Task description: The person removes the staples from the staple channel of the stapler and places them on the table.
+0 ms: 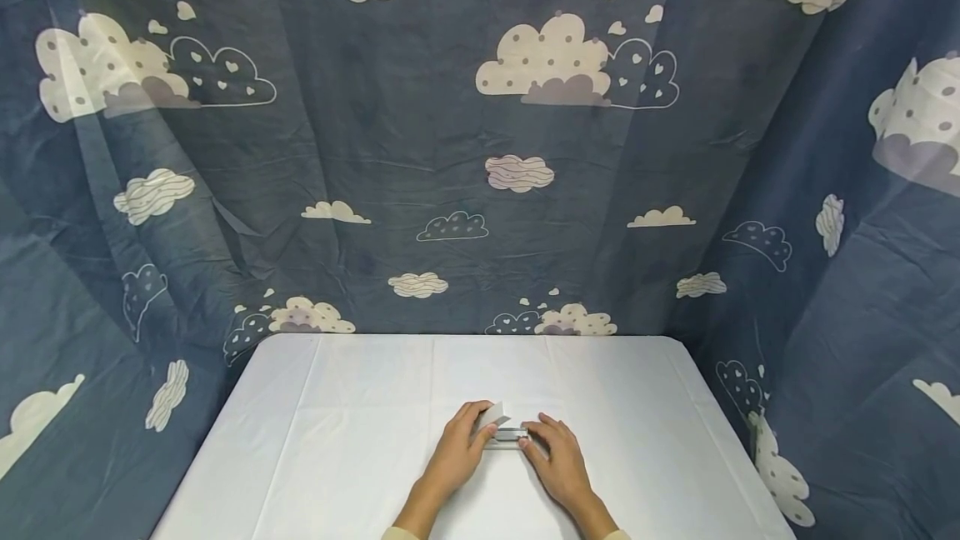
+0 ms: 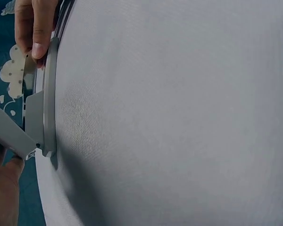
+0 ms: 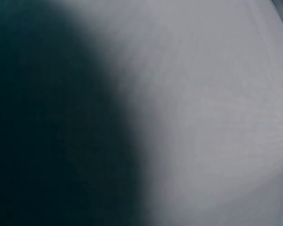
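A grey stapler (image 1: 512, 434) stands on the white table between the two hands, its top cover (image 2: 8, 132) swung up and its metal staple channel exposed. My left hand (image 1: 456, 450) grips the stapler at its hinge end, thumb and fingers about the raised cover. At the other end, my right hand (image 1: 557, 458) pinches the stapler's front between thumb and fingers. Seen from the left wrist, the right hand's thumb (image 2: 38, 44) lies against the front of the base (image 2: 49, 99). In the right wrist view a dark blur hides the hand; whether staples sit in the channel cannot be made out.
White cloth with fold lines covers the table (image 1: 345, 457). Dark blue curtains (image 1: 420, 132) with cloud prints hang behind it and along both sides, close to its edges.
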Demonstrator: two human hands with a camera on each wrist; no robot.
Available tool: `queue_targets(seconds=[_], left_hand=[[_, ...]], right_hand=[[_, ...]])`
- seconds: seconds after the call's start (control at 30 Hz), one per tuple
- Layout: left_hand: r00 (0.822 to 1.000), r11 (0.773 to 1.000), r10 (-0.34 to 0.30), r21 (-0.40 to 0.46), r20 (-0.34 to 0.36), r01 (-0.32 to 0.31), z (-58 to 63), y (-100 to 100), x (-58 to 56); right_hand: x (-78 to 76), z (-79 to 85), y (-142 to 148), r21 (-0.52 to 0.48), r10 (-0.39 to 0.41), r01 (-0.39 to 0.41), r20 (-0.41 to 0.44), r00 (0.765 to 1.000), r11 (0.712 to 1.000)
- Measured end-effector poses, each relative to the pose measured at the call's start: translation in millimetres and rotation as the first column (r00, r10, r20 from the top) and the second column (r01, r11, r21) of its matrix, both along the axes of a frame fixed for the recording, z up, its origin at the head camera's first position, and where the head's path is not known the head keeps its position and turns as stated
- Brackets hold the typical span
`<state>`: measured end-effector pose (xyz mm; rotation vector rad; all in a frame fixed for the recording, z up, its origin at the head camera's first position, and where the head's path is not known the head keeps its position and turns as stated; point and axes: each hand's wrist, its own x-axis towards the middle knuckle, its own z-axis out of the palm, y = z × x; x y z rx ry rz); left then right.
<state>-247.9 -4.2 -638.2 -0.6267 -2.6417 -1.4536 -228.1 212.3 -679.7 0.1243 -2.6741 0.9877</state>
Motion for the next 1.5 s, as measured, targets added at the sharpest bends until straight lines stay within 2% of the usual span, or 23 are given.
queue_targets(seconds=[0.17,0.5,0.7,0.83,1.07,1.23,1.5], left_hand=[[1.000,1.000,0.001,-0.005,0.000,-0.001,-2.5,-0.5,1.7],[1.000,1.000,0.005,0.013,-0.018,-0.005,-6.4,-0.3,4.5],[1.000,0.999,-0.003,0.033,-0.025,0.004,-6.1,2.1,-0.1],[0.999,0.999,0.004,0.038,-0.037,-0.002,-7.1,1.8,-3.5],[1.000,0.993,-0.007,0.121,0.008,0.006,-8.0,-13.2,-3.9],[0.998,0.983,-0.035,0.182,0.050,0.025,-6.1,-26.3,-5.7],[0.994,0.981,-0.057,0.192,0.092,0.039,-4.2,-45.6,-7.0]], right_hand=[[2.1,-2.1,-0.4,0.030,0.005,-0.005,0.018,1.000,1.000],[4.8,-4.6,0.0,0.006,0.012,-0.012,-0.025,1.000,1.000],[-1.2,-0.6,4.5,-0.068,0.039,-0.044,-0.062,0.997,0.997],[-3.9,0.8,6.5,-0.124,0.069,-0.073,-0.038,0.997,0.990],[-6.4,0.0,4.6,-0.150,0.060,-0.057,0.020,0.998,0.987],[-6.0,1.3,5.0,-0.152,0.053,-0.054,-0.009,0.999,0.987],[-3.2,0.8,5.6,-0.159,0.033,-0.032,0.005,0.999,0.987]])
